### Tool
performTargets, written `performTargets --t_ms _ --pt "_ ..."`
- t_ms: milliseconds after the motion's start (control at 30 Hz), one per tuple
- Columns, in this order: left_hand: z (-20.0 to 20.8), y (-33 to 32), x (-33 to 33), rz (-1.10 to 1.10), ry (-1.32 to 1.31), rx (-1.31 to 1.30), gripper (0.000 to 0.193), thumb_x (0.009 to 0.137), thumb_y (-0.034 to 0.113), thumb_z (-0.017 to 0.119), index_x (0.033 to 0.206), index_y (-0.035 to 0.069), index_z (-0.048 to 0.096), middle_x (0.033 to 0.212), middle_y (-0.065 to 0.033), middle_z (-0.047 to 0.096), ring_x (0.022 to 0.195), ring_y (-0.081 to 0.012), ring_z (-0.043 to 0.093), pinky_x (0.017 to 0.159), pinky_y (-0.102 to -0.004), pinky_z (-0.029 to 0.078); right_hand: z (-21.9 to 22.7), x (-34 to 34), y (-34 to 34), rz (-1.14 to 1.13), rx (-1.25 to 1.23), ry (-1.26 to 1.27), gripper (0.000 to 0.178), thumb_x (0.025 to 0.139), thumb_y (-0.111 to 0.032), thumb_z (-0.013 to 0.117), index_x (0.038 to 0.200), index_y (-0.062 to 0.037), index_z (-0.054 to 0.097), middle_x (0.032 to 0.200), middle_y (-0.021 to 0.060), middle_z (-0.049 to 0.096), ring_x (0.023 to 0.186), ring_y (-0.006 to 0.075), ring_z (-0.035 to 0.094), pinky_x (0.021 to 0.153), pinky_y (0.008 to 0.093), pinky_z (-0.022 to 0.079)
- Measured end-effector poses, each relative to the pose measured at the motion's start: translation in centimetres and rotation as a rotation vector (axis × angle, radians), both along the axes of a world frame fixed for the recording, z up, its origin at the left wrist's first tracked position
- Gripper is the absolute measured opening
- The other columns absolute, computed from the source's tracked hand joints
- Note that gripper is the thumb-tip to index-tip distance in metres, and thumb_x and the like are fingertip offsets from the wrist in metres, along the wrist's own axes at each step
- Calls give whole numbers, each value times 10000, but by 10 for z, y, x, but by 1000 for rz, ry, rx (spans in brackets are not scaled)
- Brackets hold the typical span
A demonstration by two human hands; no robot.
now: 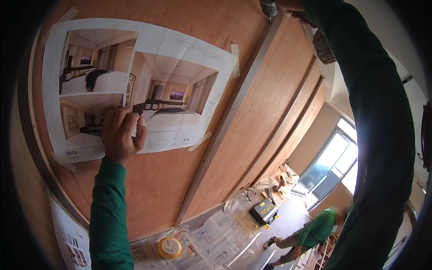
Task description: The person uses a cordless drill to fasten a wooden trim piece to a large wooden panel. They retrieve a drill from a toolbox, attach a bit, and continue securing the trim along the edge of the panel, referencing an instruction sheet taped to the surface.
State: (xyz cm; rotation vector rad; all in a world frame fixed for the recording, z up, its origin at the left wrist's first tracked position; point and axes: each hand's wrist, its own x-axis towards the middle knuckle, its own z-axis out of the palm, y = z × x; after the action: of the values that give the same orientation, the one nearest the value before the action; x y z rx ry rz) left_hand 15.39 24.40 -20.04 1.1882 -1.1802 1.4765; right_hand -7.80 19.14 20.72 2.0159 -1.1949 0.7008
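My left hand (123, 136) is raised to a large printed sheet (180, 45) with pictures of a bedroom, taped to a reddish plywood panel (148, 189). Its fingers are curled and pressed together against the lower middle of the sheet; whatever they may hold is hidden. High at the top edge, my right hand (294, 6) grips a cordless drill (268, 8), partly cut off by the frame. The drill's chuck and bit point down at the upper end of a narrow strip (234, 105) running along the panel. A dark block, apparently the drill's battery (323, 48), shows beside my right sleeve.
Newspaper (211, 236) covers the floor below. On it are a round yellow tub (169, 247), a dark toolbox (264, 211) and a red tool (280, 182). Another person in green (317, 231) stands at lower right, near a bright window (330, 155).
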Motion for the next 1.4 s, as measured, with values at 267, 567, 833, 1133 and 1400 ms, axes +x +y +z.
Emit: performTargets --t_ms 267,567,833,1133,1400 --pt "4 3 -1 15 -19 -9 101 832 105 702 863 74 611 881 -87 581 780 -289 571 702 -417 461 0 2 18 -20 11 42 137 777 -130 716 846 -22 762 779 118 732 653 198 702 558 342 555" --pt "-2 -3 -5 42 50 45 170 839 204 696 847 67 595 880 -113 552 821 -316 546 735 -436 444 -3 -47 11 197 32 -109 186 806 -161 735 863 15 755 764 132 728 645 220 704 574 374 567" --pt "16 -2 -32 112 133 23 202 848 247 701 854 76 593 856 -103 544 800 -308 545 732 -426 427 -13 -181 -14 779 157 -222 233 845 -192 727 775 30 716 627 96 635 550 182 599 505 351 485" --pt "239 -146 -145 -261 -2 -135 280 933 91 707 1204 66 641 1090 -132 656 1032 -337 630 902 -419 521 -173 -390 -100 775 -95 -696 410 823 17 646 1230 -7 690 1319 170 620 950 252 672 854 374 546" --pt "324 -213 -116 -198 -28 10 293 970 196 695 1226 56 670 1098 -117 715 996 -275 690 873 -380 544 -309 -564 -54 206 269 -1156 160 897 -99 745 1010 -10 674 774 53 656 644 127 589 581 268 464"
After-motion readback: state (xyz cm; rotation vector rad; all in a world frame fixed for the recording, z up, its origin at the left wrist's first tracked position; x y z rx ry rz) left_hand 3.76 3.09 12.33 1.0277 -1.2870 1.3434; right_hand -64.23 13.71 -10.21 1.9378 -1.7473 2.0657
